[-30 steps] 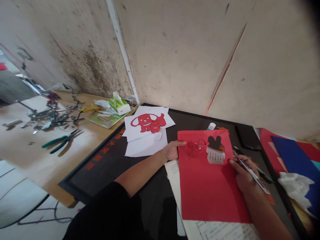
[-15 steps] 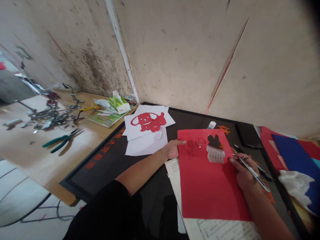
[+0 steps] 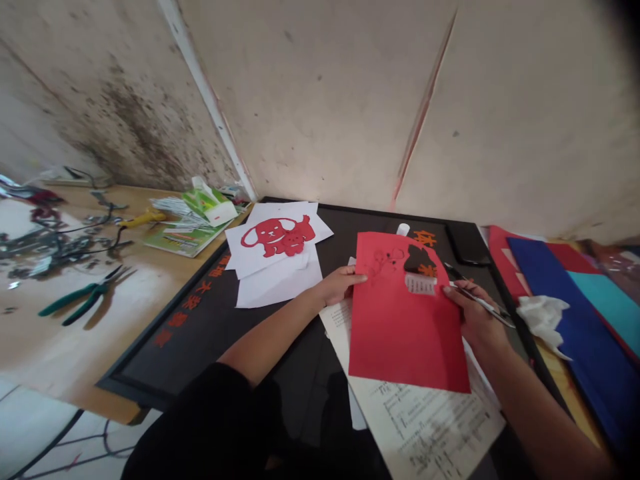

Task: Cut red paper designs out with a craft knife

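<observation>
At three o'clock on the black board (image 3: 295, 373), the right hand (image 3: 475, 313) pinches a craft knife (image 3: 483, 305), tip unclear; the left hand (image 3: 340, 285) grips the red paper (image 3: 405, 327), fingers hidden.

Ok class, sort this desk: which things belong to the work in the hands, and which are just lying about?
In the work: left hand, right hand, red paper sheet, slim craft knife, printed sheet beneath.
Lying about: green-handled pliers, tissue box, crumpled tissue, black phone.
</observation>
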`<state>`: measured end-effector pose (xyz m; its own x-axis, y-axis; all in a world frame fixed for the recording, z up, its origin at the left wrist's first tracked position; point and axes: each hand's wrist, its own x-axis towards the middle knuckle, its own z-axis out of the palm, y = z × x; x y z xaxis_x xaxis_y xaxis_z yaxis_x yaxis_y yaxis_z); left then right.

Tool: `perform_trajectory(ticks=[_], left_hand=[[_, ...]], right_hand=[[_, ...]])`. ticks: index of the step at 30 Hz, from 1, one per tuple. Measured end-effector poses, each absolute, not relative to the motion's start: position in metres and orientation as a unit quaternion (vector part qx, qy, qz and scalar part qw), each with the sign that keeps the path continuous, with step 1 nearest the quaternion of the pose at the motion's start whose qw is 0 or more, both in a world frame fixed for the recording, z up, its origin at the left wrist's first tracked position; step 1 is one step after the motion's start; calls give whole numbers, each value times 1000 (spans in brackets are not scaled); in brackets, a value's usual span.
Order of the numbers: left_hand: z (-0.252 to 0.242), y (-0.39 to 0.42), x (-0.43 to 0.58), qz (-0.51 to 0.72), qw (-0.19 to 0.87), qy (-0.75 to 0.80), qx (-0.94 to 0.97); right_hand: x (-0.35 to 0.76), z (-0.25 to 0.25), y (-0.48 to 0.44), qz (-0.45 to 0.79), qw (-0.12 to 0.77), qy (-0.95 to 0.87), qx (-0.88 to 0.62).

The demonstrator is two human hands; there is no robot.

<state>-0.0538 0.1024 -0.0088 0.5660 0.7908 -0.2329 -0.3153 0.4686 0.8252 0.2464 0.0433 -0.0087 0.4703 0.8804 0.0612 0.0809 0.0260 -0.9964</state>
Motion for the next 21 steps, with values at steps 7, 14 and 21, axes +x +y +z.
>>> perform_trajectory(ticks=[7,14,21], left_hand=[[0,94,-51,267,765,340,477],[-3,80,-56,283,733,361,502],[0,70,-62,295,737,352,495]], right_hand=[[251,4,-26,302,514,-452,-663],[249,-10,-152,-10,236,-620,-748],[251,-44,-198,-14,191,-743,-641]])
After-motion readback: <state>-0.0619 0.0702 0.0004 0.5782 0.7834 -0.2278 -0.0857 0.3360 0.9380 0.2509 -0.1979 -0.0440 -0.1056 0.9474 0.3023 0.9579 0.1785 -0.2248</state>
